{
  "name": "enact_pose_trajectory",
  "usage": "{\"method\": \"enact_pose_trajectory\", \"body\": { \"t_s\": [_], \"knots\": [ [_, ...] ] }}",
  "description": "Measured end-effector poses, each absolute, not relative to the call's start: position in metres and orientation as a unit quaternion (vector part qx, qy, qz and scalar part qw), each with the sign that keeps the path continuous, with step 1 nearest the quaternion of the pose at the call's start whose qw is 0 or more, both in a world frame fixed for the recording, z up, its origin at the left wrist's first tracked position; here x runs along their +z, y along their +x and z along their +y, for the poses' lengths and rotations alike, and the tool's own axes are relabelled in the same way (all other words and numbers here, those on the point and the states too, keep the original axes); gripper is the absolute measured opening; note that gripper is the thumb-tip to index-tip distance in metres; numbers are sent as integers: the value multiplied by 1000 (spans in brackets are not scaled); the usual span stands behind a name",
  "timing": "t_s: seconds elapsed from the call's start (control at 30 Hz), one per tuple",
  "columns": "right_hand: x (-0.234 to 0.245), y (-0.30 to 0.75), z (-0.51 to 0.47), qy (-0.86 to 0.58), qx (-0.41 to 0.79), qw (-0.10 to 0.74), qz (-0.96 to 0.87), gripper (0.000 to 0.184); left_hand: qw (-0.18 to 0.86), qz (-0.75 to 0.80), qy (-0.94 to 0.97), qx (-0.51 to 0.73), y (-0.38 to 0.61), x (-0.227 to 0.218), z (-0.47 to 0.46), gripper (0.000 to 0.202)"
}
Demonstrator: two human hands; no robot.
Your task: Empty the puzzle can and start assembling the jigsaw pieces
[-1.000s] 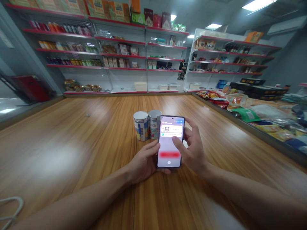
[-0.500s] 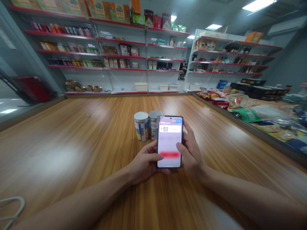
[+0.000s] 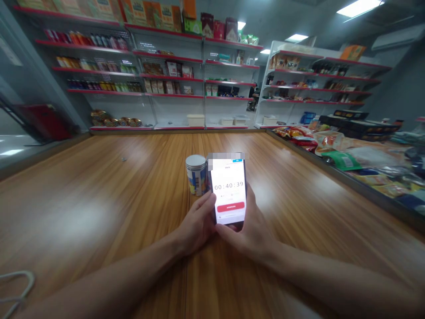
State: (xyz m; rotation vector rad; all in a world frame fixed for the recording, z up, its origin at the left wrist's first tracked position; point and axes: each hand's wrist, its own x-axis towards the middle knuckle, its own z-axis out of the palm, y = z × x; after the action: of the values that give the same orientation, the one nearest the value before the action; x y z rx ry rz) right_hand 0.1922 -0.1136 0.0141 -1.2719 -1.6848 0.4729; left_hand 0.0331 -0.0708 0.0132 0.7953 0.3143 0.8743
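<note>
The phone [image 3: 229, 190] is showing a pixelated top strip, and it's hiding most fingers of the right hand [image 3: 247, 232].

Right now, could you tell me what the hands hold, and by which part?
A phone, by its lower end: left hand on its left edge, right hand cupping its bottom.

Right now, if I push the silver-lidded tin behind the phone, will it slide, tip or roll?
The tin, beyond the phone, stands upright, taller than wide, so a push near the lid would probably tip it; a low push likely slides it on the glossy wooden tabletop. On its side, its round body would probably roll.
</note>
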Motion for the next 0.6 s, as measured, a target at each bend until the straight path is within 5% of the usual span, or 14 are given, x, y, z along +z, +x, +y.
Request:
{"method": "enact_pose_trajectory", "body": {
  "t_s": [0.13, 0.6],
  "knots": [
    [10, 191, -112, -555, 213, 457, -662, 114, 822, 124, 378, 407, 34, 15, -73, 57],
    [15, 221, -80, -585, 32, 511, -629, 103, 813, 104, 433, 375, 31, 12, -66, 45]
  ]
}}
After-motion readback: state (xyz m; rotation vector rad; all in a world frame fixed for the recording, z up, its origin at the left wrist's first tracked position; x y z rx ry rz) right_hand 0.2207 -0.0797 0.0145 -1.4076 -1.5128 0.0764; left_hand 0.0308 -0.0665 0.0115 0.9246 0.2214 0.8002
